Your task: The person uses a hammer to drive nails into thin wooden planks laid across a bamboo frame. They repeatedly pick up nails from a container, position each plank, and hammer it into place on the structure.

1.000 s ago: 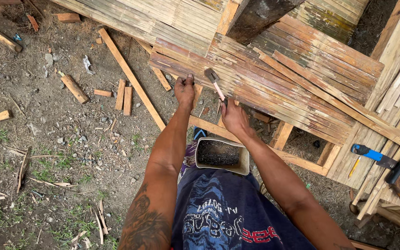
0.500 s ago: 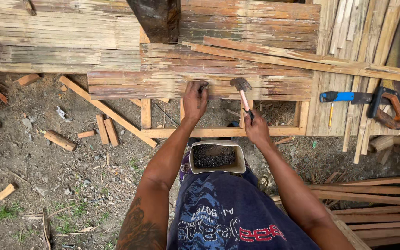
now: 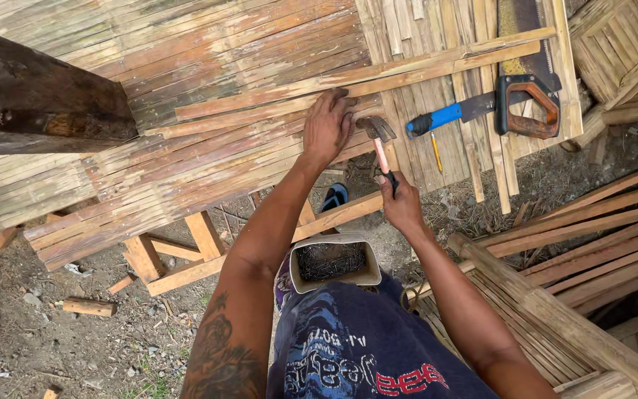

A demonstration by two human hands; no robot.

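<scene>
Right hand (image 3: pixel 402 205) clenched around slim pinkish hammer (image 3: pixel 379 145) handle, left hand (image 3: pixel 327 127) flat, fingers spread, on ridged split-bamboo panel (image 3: pixel 208 125).

you get soft, even daylight from above, with only faint shadows and no glare. focus stays sharp across the middle, though straight lines bow slightly toward the edges.
</scene>
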